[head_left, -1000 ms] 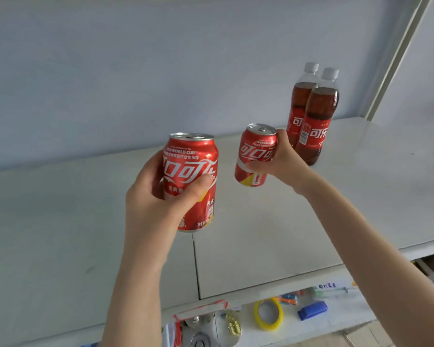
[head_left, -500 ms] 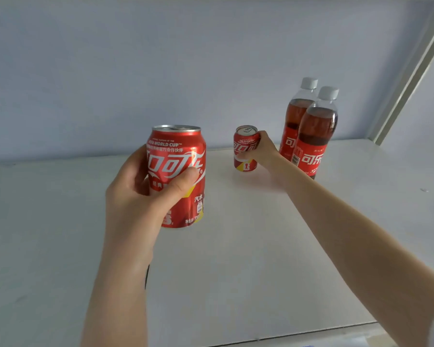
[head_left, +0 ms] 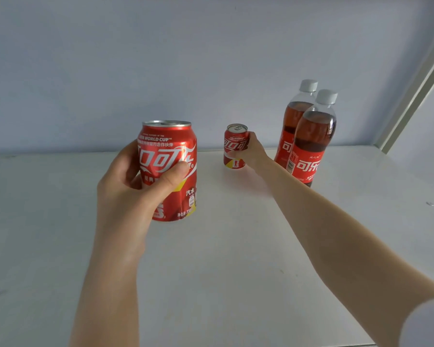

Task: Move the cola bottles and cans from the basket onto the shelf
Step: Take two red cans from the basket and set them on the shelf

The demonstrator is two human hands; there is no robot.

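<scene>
Wide white flat shelf board (head_left: 236, 284) against a pale blue-grey wall (head_left: 161, 58), white upright post (head_left: 416, 96) at the far right. Two clear plastic cola bottles with white caps and red labels stand upright at the back right, front bottle (head_left: 313, 141) overlapping the rear bottle (head_left: 292, 121), touching or nearly so, can't tell which. Left hand (head_left: 133, 186) wraps around a red aluminium cola can with silver lid (head_left: 169, 169), thumb across the label, can upright, held near the camera and apparently above the shelf, not set down. Right hand (head_left: 252, 152) reaches deep, fingers closed round the right side of a second red cola can (head_left: 236, 146), upright, base looks to be on or right at the board, just left of the bottles. Key relation: that far can sits ahead of the right arm, long axis vertical, with bare board to its left; the left hand's can is well nearer the front edge and needs to travel forward and down, likely to land beside the far can. Basket not in view, so what remains in it can't be told. Shelf holds the two bottles and, judging by its base, the far can.
</scene>
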